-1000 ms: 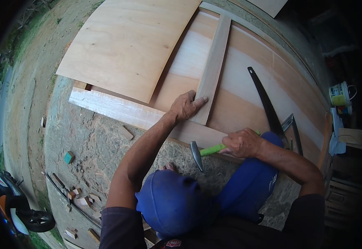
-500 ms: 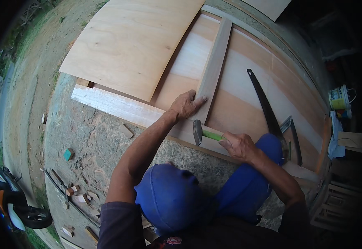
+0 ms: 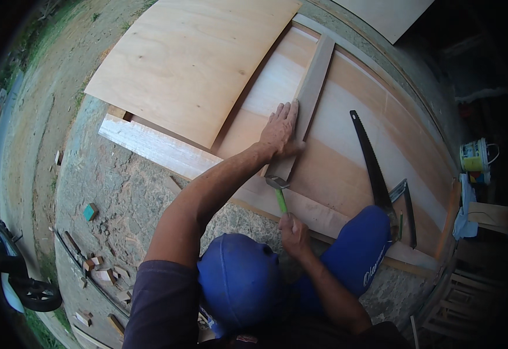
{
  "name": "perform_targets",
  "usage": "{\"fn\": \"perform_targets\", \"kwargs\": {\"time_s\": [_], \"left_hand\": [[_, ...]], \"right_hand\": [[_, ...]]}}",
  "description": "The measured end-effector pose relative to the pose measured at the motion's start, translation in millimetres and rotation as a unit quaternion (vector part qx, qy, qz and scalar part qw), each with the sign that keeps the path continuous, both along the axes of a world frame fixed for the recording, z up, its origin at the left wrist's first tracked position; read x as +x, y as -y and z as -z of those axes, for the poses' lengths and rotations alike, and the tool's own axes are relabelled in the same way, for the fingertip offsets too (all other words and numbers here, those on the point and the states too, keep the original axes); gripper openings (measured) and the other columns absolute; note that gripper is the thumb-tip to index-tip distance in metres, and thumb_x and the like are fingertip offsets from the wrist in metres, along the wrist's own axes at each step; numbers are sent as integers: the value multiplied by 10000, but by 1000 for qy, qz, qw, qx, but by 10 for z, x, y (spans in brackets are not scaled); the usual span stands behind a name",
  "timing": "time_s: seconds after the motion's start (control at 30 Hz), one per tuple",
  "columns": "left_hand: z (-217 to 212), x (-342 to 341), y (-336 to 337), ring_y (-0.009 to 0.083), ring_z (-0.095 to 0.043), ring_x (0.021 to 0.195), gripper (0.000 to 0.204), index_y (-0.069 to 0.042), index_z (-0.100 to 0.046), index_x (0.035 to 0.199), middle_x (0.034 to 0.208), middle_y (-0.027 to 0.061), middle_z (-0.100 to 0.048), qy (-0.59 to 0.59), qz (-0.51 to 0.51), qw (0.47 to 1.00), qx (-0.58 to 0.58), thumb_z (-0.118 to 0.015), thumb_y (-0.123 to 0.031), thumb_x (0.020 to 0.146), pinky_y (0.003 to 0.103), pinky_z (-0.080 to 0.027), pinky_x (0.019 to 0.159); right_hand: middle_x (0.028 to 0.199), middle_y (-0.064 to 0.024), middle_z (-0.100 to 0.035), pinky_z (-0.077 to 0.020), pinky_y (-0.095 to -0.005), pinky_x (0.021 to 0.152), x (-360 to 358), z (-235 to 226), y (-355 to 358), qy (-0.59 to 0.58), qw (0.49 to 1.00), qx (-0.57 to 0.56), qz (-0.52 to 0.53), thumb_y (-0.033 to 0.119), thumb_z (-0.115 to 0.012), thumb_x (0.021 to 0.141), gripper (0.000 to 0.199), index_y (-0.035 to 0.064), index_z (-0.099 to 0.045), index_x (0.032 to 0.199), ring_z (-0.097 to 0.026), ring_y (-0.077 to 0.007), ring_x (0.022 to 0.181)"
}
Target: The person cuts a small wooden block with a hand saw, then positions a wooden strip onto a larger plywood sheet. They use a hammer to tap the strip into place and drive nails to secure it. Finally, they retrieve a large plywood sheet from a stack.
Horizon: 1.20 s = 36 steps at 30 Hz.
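My left hand (image 3: 281,129) lies flat with its fingers stretched out, pressing on the wooden crosspiece (image 3: 318,75) of a panel frame. In my right hand (image 3: 294,232) is a hammer (image 3: 281,200) with a green handle. Its metal head is at the near end of the crosspiece, where that meets the long near rail (image 3: 324,208); whether it touches the wood I cannot tell. Under the frame shows a thin plywood panel (image 3: 338,134). Another plywood sheet (image 3: 190,64) covers the frame's left part.
A handsaw (image 3: 370,154) lies on the panel, right of the crosspiece, by a square (image 3: 410,212) and a pencil (image 3: 400,225). My blue-clad knee (image 3: 364,232) rests near the rail. Wood offcuts (image 3: 105,274) litter the rough ground at left. A bucket (image 3: 474,156) stands far right.
My left hand has slid up the crosspiece, its fingers now flatter. My right hand has moved left and down, bringing the hammer head to the crosspiece's near end.
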<state>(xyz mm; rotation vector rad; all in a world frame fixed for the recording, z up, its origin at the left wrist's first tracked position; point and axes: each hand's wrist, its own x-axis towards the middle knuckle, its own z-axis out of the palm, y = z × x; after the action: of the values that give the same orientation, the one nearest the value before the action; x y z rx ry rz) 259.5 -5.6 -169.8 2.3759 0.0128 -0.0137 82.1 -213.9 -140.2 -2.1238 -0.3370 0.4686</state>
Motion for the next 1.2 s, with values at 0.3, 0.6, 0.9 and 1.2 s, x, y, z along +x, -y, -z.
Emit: {"fn": "perform_targets", "kwargs": {"time_s": [0.3,0.6,0.9,1.2], "left_hand": [[-24,53,-32,427,-163,1531,1149,65,-36,1580,1618,297,-214,-4,-4,1000,-11,-729,-363,768,451,-171,1269],[28,75,-70,413,-170,1533,1114,58,-62,1581,1609,291,-241,-2,-10,1000,23,-687,-382,771,453,-129,1274],[42,-15,-70,388,-170,1539,1106,80,-66,1572,1615,289,-235,-16,-7,999,28,-670,-407,785,456,-110,1275],[44,35,-94,374,-176,1541,1093,79,-57,1574,1616,276,-243,-13,-7,999,39,-634,-426,795,440,-111,1274]], "right_hand": [[694,-213,-606,-489,-482,639,55,-149,4,27,999,-3,-33,353,-436,1066,416,4,-580,893,-653,-427,689],[659,-253,-563,-478,-487,583,138,-105,-163,28,998,-50,-29,388,-438,1068,434,1,-555,911,-636,-486,670],[648,-249,-532,-462,-494,570,173,-217,-238,14,997,-59,-38,354,-444,1069,402,-1,-553,915,-608,-482,634],[687,-257,-573,-482,-483,611,137,-381,-162,11,999,33,-13,359,-481,1062,402,-1,-571,906,-628,-476,677]]}}
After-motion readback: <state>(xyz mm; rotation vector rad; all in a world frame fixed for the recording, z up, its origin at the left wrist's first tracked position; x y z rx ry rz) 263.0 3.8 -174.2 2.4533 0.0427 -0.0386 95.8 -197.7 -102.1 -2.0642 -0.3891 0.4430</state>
